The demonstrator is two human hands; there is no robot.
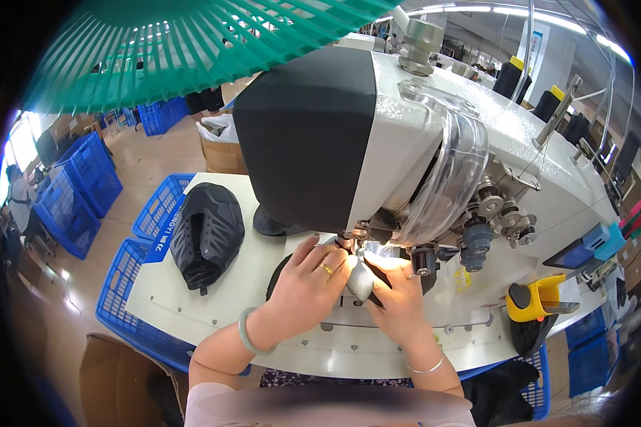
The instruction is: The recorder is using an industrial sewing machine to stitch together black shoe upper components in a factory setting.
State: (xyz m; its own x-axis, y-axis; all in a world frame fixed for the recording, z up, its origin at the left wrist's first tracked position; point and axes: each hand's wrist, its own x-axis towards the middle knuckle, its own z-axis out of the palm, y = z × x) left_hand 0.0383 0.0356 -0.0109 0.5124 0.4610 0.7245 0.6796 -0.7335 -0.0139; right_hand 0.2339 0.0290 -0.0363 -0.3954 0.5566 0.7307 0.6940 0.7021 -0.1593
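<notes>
Under the lit needle area of a large white and black sewing machine [303,135] lies a dark shoe upper with a grey mesh part [361,282]. My left hand [308,281] grips it from the left, with bent fingers close to the needle. From the right my right hand [400,299] holds the same shoe upper, thumb on the grey mesh and fingers along its far side. The fingertips partly hide the stitching spot. A finished-looking black shoe upper [210,238] rests on the white table [167,306], left of my left hand.
Another dark piece [274,224] lies partly behind the machine head. Blue crates [121,285] stand below the table's left side. At the right are a yellow holder [541,295] and thread cones [513,77]. A green slatted fan guard [171,50] hangs across the upper left.
</notes>
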